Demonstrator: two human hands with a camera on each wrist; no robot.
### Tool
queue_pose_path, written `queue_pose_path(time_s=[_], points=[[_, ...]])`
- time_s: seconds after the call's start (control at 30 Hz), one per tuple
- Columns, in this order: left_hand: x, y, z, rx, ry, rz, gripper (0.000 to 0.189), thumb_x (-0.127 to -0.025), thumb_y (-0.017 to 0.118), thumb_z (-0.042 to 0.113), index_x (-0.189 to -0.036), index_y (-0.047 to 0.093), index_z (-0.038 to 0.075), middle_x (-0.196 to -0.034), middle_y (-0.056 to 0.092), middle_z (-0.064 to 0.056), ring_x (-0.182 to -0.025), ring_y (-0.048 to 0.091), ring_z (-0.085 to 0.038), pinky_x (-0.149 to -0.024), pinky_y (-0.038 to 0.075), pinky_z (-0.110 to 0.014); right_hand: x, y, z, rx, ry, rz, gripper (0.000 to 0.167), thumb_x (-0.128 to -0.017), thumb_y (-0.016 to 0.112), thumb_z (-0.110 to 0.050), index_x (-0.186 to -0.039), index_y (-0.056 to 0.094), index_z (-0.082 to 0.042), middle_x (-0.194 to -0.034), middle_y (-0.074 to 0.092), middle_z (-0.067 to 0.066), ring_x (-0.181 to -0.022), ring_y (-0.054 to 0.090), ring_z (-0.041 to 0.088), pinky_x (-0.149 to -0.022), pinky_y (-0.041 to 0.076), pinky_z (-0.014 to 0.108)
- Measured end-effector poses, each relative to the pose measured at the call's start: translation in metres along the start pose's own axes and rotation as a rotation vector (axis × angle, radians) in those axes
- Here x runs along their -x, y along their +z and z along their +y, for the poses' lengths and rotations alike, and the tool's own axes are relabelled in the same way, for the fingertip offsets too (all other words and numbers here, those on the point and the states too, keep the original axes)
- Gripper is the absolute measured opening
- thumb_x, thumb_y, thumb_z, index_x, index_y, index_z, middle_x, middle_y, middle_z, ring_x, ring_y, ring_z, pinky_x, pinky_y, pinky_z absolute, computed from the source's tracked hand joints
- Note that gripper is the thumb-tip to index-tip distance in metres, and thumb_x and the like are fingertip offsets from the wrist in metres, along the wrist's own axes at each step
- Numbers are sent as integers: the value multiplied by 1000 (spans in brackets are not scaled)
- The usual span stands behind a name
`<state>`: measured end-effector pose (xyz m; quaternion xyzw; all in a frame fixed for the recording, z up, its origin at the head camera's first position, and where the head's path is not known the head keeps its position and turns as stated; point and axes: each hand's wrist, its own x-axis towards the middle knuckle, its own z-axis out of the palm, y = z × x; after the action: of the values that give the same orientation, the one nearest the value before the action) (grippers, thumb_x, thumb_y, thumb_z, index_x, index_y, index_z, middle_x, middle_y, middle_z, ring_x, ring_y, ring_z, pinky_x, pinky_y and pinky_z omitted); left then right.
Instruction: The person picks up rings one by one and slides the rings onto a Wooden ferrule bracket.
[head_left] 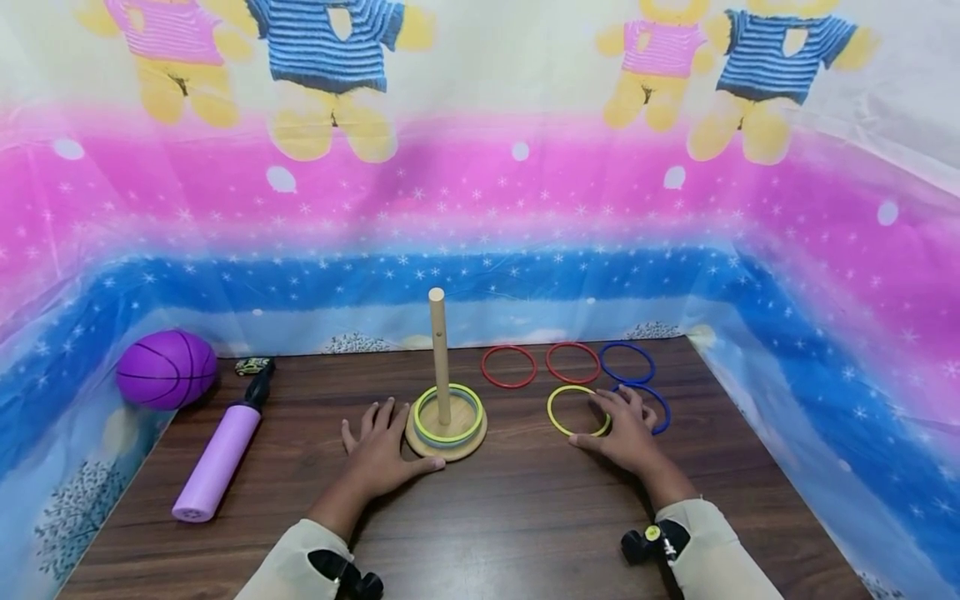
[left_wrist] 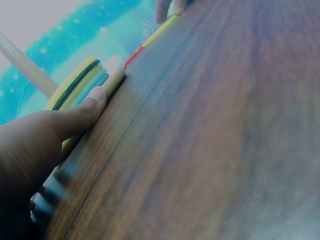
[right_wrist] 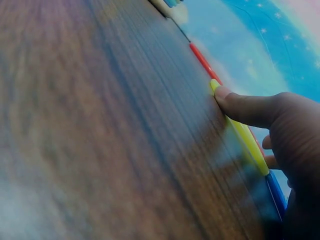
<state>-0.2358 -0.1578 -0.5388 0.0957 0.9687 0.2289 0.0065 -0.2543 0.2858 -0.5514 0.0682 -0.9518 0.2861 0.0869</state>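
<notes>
A wooden ring-toss stand with an upright post [head_left: 440, 354] and a round base [head_left: 450, 455] stands mid-table. Several rings lie stacked around the post, a yellow ring [head_left: 480, 408] on top. My left hand [head_left: 381, 457] is at the base's left side, fingers spread; in the left wrist view its thumb [left_wrist: 92, 102] lies along the base's edge. Farther right, my right hand [head_left: 628, 429] grips a yellow ring [head_left: 552, 408] lying on the table. Its thumb presses the near rim [right_wrist: 216, 86], while the other fingers are at the right rim, partly over a blue ring [head_left: 666, 414].
Behind the yellow ring are two red rings [head_left: 536, 367] and another blue ring [head_left: 652, 367]. At the left stand a purple ball [head_left: 165, 369], a lilac hand pump [head_left: 217, 462] and a small toy car [head_left: 253, 366]. A printed cloth [head_left: 480, 275] borders the table.
</notes>
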Motion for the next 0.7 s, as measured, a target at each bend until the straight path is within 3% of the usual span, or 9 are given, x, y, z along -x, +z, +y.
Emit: queue_pose_path(time_s=[0.7], points=[[-1, 0, -1, -6, 2, 12, 124, -81, 73, 89, -172, 38, 13, -180, 25, -24, -168, 13, -52, -121, -3, -90, 0, -1, -4, -16, -33, 38, 87, -81, 97, -46, -149, 66, -3, -160, 56, 21, -160, 26, 47, -120, 11, 79]])
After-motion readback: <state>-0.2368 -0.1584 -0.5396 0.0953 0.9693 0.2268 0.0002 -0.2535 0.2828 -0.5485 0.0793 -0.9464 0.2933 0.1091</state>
